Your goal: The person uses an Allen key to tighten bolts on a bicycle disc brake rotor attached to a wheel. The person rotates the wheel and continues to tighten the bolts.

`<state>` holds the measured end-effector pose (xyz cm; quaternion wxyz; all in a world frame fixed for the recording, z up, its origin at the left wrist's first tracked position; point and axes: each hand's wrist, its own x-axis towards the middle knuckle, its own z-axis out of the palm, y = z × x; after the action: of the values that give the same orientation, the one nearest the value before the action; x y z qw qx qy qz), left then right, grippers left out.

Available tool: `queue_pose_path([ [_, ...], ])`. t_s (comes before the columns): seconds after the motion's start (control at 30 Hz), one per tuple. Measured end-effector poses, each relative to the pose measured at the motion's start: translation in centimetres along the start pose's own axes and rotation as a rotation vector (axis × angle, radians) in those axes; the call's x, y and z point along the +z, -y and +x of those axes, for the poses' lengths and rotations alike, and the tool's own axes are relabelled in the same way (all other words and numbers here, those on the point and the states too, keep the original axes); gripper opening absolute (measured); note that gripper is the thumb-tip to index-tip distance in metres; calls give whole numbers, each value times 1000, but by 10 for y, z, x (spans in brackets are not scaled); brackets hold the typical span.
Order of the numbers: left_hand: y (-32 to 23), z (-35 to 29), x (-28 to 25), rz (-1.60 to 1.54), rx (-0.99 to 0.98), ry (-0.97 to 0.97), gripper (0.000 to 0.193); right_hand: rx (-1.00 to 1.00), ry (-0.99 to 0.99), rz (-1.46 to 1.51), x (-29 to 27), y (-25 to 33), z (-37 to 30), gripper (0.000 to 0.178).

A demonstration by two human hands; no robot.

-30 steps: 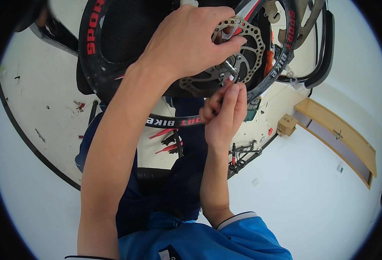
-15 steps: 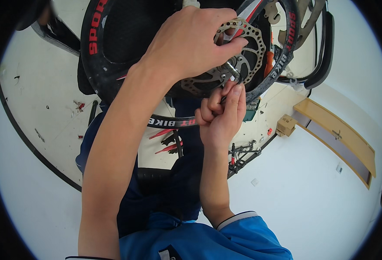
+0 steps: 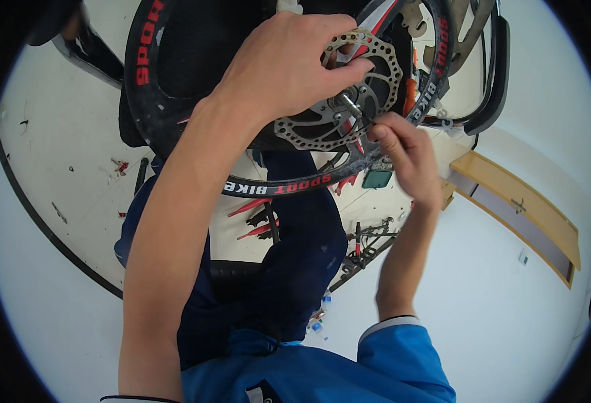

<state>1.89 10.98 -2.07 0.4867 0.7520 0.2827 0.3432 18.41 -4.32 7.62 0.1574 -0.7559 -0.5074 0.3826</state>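
A black bicycle wheel [image 3: 194, 180] with red and white lettering lies in front of me, its silver brake disc [image 3: 300, 142] facing up. My left hand [image 3: 285, 64] is closed on the disc's upper left edge, thumb on top and fingertips partly hidden behind the metal. From the hub's middle a silver axle [image 3: 352, 105] sticks out. Beside its tip, my right hand [image 3: 406, 151] pinches a thin dark piece, too small and blurred to name. Whether that piece touches the axle, I cannot tell.
An orange handle [image 3: 410, 95] shows beyond the wheel's right side. Black metal parts [image 3: 366, 245] and red-and-black pieces [image 3: 258, 218] lie on the floor, with small bottles [image 3: 319, 329] below. A wooden cabinet [image 3: 513, 215] stands at the right, and a black curved bar [image 3: 493, 101] at the upper right.
My right hand has swung to the right and turned, its fingertips staying near the axle's end. The wheel and disc have shifted slightly left, with my left hand still on the disc.
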Motion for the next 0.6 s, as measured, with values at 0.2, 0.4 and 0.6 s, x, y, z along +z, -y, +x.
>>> queue_pose_path([
  [0.2, 0, -2, -8, -8, -37, 10, 31, -115, 117, -172, -17, 17, 20, 23],
  [0.4, -4, -3, -1, -13, -45, 16, 31, -18, -327, 721, 47, -29, -32, 29],
  [0.6, -10, 1, -8, -27, -19, 1, 34, 160, -470, 1016, 132, 18, -27, 26],
])
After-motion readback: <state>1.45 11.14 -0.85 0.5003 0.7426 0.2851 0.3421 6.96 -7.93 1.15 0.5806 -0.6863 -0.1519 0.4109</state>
